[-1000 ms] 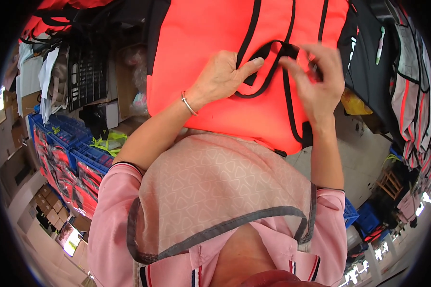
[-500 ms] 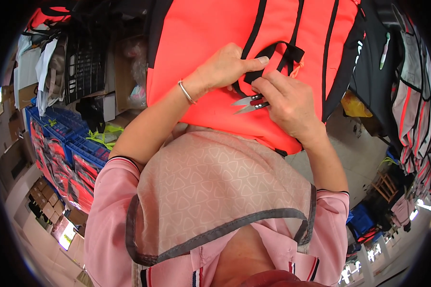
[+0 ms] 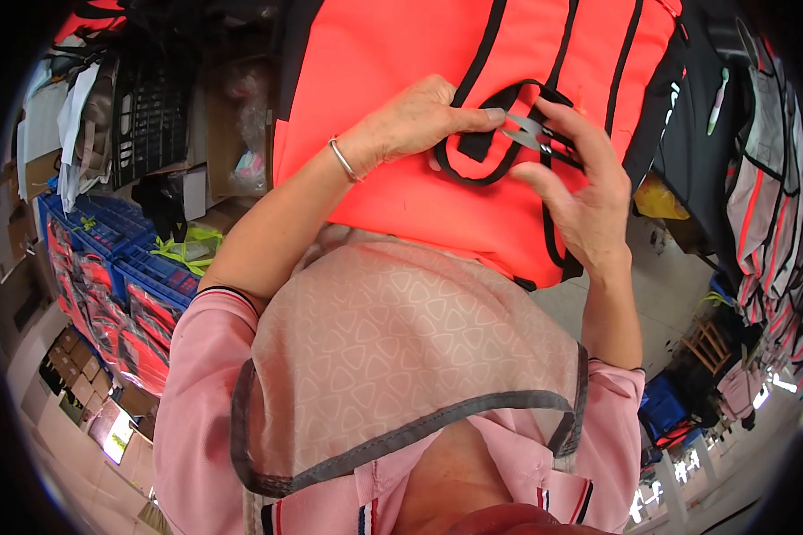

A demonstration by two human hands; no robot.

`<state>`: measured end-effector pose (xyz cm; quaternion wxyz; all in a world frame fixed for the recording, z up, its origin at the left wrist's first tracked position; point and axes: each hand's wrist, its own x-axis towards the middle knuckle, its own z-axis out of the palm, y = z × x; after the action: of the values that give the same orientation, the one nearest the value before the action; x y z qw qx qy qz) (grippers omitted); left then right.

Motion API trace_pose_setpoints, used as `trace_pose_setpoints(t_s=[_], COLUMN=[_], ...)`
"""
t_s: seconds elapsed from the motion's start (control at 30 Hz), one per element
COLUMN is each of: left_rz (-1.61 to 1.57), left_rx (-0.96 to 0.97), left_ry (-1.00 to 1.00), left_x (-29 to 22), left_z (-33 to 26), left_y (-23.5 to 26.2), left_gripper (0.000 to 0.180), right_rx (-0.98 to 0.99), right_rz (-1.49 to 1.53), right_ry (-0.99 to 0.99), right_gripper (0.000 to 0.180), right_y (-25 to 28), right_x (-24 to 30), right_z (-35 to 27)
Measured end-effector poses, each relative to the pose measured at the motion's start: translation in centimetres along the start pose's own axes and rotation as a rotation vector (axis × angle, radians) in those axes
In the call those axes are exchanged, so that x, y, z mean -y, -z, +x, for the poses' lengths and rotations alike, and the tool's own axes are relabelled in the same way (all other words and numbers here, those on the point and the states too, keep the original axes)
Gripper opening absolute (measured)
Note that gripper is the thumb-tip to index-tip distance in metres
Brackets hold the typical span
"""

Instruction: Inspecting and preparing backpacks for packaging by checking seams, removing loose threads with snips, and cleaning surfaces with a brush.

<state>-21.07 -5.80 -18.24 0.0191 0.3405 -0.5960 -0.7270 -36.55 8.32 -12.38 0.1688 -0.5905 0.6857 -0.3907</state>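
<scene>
A: Start at the left; clock centred on the view.

B: Nine o'clock: blue crates (image 3: 134, 239) holding wrapped red goods, probably set aside to leave the arms free. Ten o'clock: black plastic basket (image 3: 152, 134).

A: Main item?

B: Orange-red bag (image 3: 366, 53), twelve to one o'clock, near edge against the apron (image 3: 401, 330); that contact presumably steadies it.

A: Left hand?

B: Left hand (image 3: 410, 120) at twelve, on the bag. Thumb stretched toward three o'clock beside the black strap loop (image 3: 475, 147), likely to keep it in place. Other fingers curl under, mostly hidden; cannot tell whether they grip the webbing.

A: Past the thumb?

B: Small snips (image 3: 531, 140), between one and two o'clock. Blades parted, tips aimed at ten o'clock, close to the thumb tip. Right hand (image 3: 589, 183) at two: fingers gripping the snips, thumb standing off the handles. My reading: without thumb pressure the blades sit apart.

A: Far right?

B: Toothbrush (image 3: 718, 102), two o'clock, against dark fabric (image 3: 696, 152). Reason for its place unclear.
</scene>
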Motion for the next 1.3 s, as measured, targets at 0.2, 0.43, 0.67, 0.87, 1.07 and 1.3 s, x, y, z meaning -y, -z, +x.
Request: trace_pose_setpoints(t_s=[0.2,0.43,0.67,0.87,1.07,1.3], left_rz=[0.119,0.151,0.192,0.22,0.126,0.128], left_rx=[-0.059,-0.073,-0.001,0.039,0.091,0.095], left_ry=[0.005,0.002,0.046,0.082,0.069,0.108], left_x=[0.8,0.4,-0.8,-0.8,0.2,-0.5], left_z=[0.4,0.1,-0.5,-0.4,0.0,-0.2], left_y=[-0.2,-0.4,-0.5,-0.4,-0.2,-0.3], left_gripper=[0.059,0.062,0.045,0.057,0.055,0.049], right_rx=[0.033,0.165,0.316,0.435,0.443,0.504], right_rz=[-0.293,-0.38,-0.452,-0.427,-0.501,-0.161], right_ry=[0.149,0.302,0.572,0.687,0.867,0.444], right_gripper=[0.03,0.025,0.015,0.015,0.012,0.017], right_y=[0.9,0.3,1.0,1.2,0.7,1.0], right_x=[-0.5,-0.4,-0.8,-0.3,0.0,-1.9], right_z=[-1.5,0.1,2.2,4.1,4.4,3.8])
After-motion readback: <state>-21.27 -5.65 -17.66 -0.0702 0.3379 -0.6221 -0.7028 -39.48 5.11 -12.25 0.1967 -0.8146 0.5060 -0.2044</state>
